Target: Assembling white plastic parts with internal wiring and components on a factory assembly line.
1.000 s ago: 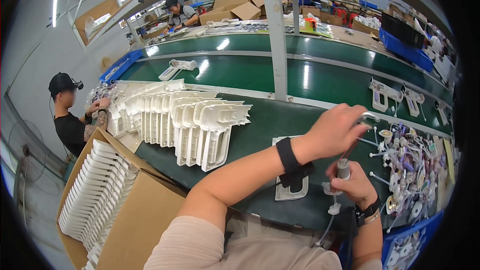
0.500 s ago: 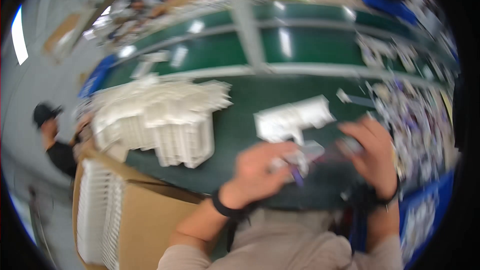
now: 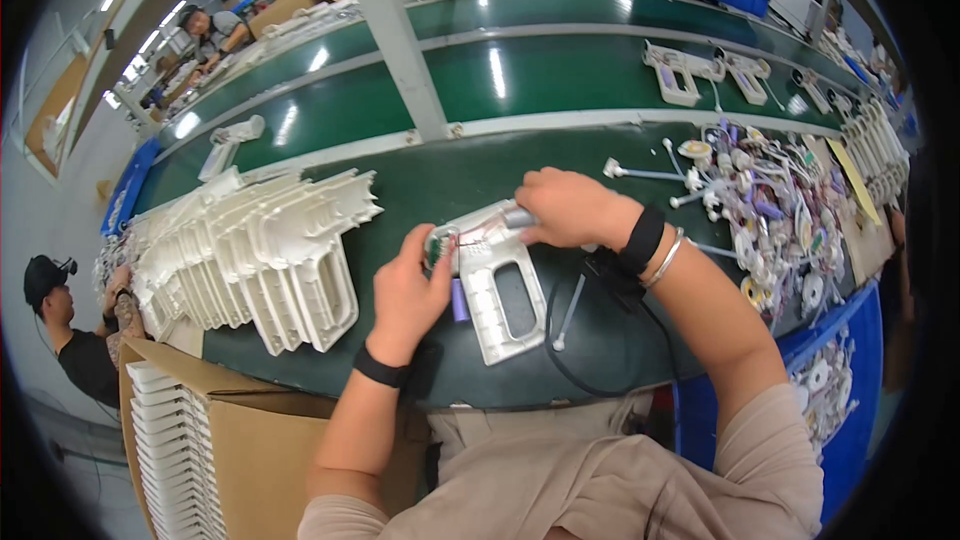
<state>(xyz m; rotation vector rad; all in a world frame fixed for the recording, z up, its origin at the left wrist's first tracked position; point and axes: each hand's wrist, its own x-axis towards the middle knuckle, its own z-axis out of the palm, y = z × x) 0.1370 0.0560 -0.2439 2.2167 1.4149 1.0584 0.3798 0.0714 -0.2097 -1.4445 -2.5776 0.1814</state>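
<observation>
A white plastic housing half (image 3: 483,312) with a looped handle lies open side up on the dark green bench in front of me. At its upper left end, my left hand (image 3: 408,295) pinches a small round part with a green circuit board (image 3: 434,250). Just below hangs a purple cylinder (image 3: 459,300), beside the housing. My right hand (image 3: 575,208) is closed on a grey cylinder (image 3: 517,219), which looks like a small motor, at the housing's upper right end. Thin red wires (image 3: 478,237) run between the two parts across the housing.
Stacked white housings (image 3: 250,260) stand left, above a cardboard box (image 3: 270,450) of white parts. A heap of wired parts (image 3: 770,210) lies right, above a blue bin (image 3: 862,370). Beyond runs a green conveyor (image 3: 560,85). A co-worker (image 3: 75,325) is at far left.
The housing now lies nearer me, turned with its handle toward me. Both hands have moved left and up onto its ends, with the wired parts. The view has also shifted.
</observation>
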